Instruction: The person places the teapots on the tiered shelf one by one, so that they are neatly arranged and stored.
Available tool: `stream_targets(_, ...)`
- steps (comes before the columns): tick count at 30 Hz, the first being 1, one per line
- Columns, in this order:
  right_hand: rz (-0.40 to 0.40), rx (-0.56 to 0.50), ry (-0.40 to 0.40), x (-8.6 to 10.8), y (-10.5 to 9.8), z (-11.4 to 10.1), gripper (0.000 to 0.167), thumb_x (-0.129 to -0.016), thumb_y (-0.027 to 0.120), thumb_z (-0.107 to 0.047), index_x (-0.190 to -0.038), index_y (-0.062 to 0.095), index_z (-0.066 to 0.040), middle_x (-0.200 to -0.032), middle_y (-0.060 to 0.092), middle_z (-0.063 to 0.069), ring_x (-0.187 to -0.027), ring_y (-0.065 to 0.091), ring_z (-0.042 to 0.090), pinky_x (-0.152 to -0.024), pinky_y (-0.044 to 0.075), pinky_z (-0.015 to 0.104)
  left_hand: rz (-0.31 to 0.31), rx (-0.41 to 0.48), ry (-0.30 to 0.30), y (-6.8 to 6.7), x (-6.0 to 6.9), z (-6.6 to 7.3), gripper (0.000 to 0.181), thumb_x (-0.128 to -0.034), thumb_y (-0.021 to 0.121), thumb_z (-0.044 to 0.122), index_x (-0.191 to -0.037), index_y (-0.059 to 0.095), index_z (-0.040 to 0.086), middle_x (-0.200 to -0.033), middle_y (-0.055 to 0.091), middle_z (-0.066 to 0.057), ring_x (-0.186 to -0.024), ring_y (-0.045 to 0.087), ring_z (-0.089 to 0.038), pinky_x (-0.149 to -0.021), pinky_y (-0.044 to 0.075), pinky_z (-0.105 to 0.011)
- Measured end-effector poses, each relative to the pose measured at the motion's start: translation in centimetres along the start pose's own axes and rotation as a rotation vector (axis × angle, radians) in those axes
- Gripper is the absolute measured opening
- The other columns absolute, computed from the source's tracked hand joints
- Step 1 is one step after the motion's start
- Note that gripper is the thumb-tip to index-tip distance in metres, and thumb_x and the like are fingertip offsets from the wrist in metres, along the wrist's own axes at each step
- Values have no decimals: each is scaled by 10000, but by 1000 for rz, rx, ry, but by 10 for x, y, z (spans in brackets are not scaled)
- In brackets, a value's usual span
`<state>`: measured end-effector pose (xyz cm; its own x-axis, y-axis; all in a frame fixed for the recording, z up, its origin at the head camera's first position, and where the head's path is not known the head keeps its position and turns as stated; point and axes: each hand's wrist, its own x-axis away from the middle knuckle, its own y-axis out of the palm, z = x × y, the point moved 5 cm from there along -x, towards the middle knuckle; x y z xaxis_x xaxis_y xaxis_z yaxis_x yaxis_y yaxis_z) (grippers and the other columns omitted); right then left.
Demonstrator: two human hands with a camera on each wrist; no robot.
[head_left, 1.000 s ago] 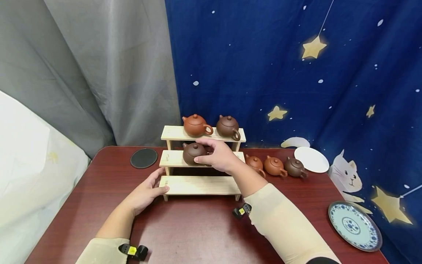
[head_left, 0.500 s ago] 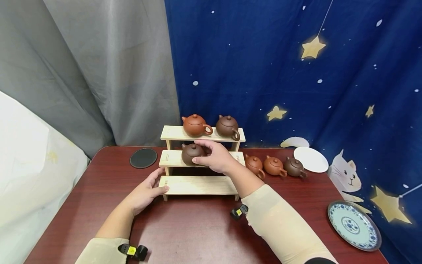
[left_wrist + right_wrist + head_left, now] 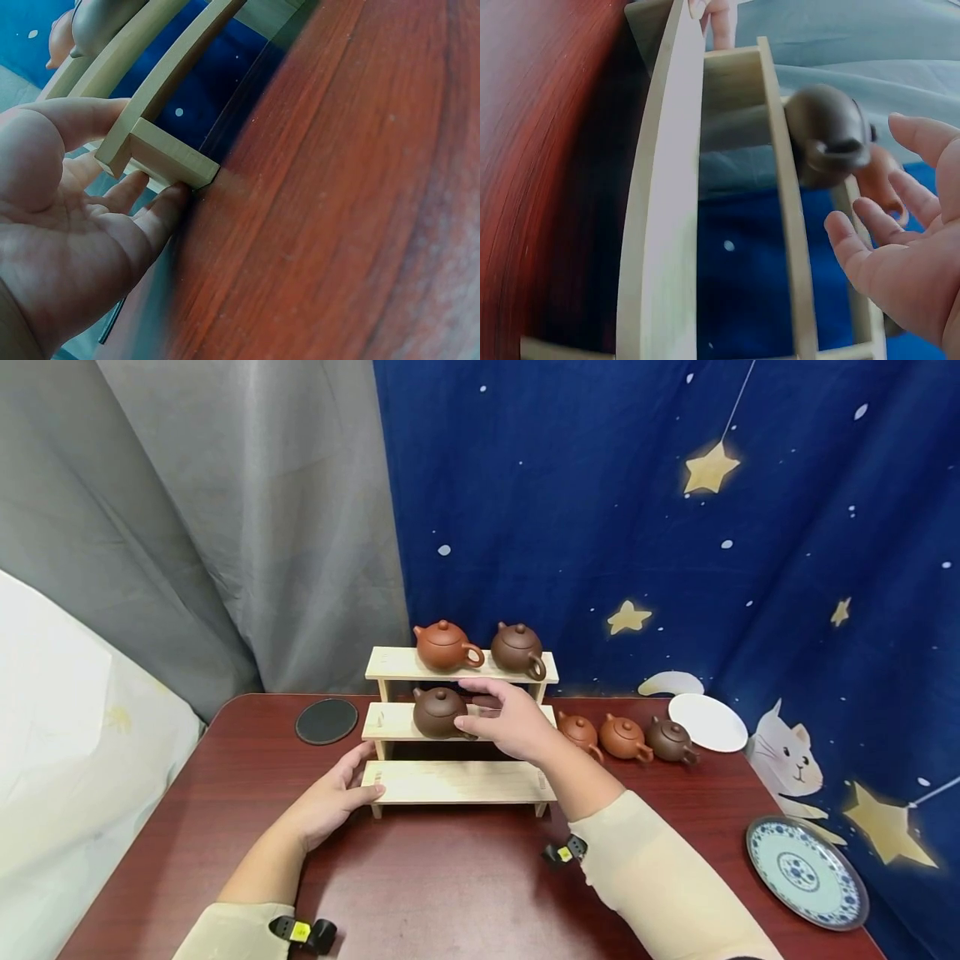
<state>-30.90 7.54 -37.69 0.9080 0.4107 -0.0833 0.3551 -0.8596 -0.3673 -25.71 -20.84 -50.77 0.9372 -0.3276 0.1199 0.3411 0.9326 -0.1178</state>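
A dark brown teapot (image 3: 438, 713) stands on the middle step of a three-step wooden display stand (image 3: 457, 782), spout to the left. My right hand (image 3: 512, 718) is just right of it; in the right wrist view its loosely spread fingers (image 3: 847, 234) are apart from the pot. My left hand (image 3: 333, 797) grips the left end of the lowest step, thumb on top, fingers round the leg, as the left wrist view shows. On the top step sit an orange-brown teapot (image 3: 444, 646) and another dark brown teapot (image 3: 518, 649).
Right of the stand, two reddish teapots (image 3: 626, 737) and a dark teapot (image 3: 671, 741) stand in a row. Beyond them are a white plate (image 3: 708, 722) and a blue-patterned plate (image 3: 806, 872). A black round coaster (image 3: 327, 721) lies to the left.
My right hand has let go of the dark teapot on the middle step and drawn back to the right. The pot has stayed on the step; my left hand keeps its grip.
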Motion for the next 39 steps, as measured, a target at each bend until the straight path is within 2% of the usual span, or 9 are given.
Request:
stream_targets(5,63,20,-16,29,-28,-2,535,-949,827,-211,-1451,648,-165,-1498,654,74,-1315,684,365,-1038,596,425,-1,-3,7,-1,0,1,924,-1026,711,142,-1715,99,75,-1722,276,-255,-1567,326,-390,-988,499,-127)
stream_targets(7,85,22,-34,42,-41,-1,503,-952,826,-200,-1425,658,-167,-1472,668,77,-1315,677,386,-1014,603,373,-1,-3,10,-1,0,1,922,-1027,710,140,-1715,101,77,-1716,286,-257,-1561,336,-388,-990,502,-131)
stream_targets(11,134,15,-74,67,-68,8,493,-964,810,-149,-1426,641,-105,-1456,660,187,-1327,648,435,-968,587,239,0,1,8,-1,0,0,919,-1026,710,131,-1715,104,80,-1721,283,-248,-1560,335,-380,-991,504,-133)
stream_targets(14,185,24,-82,83,-89,23,494,-988,780,-127,-1449,609,-78,-1422,670,185,-1299,671,367,-924,574,180,1,2,3,-1,0,-1,923,-1026,711,131,-1716,99,79,-1733,265,-239,-1570,318,-378,-990,501,-129)
stream_targets(19,284,22,-68,106,-127,55,484,-1011,745,-103,-1457,575,-17,-1276,716,-75,-1176,715,80,-913,574,157,1,2,-4,-1,1,-1,930,-1027,712,138,-1718,92,84,-1749,237,-228,-1586,295,-383,-987,496,-123)
stream_targets(24,388,54,-23,126,-168,81,449,-1021,739,-132,-1432,583,-40,-1183,698,-249,-1101,691,-53,-884,563,118,2,4,-5,-1,2,-1,931,-1027,714,142,-1718,93,87,-1756,224,-225,-1587,290,-383,-985,496,-122)
stream_targets(28,456,117,15,134,-198,99,475,-1016,751,-158,-1440,576,-37,-1145,671,-296,-1068,670,-101,-886,529,69,2,4,-2,-1,2,-1,924,-1027,711,134,-1717,99,83,-1753,230,-228,-1582,298,-385,-985,501,-126)
stream_targets(33,511,161,70,133,-229,127,462,-1008,764,-174,-1419,582,-66,-1110,644,-325,-1032,641,-133,-878,499,38,4,2,3,-1,1,-1,916,-1027,708,129,-1716,106,83,-1744,251,-231,-1574,314,-385,-986,505,-131)
stream_targets(39,572,245,113,132,-252,154,572,-981,793,-204,-1449,571,39,-1016,601,-376,-970,605,-169,-831,483,21,3,6,1,0,0,-1,917,-1027,709,128,-1717,105,89,-1744,250,-225,-1574,319,-381,-991,506,-135)
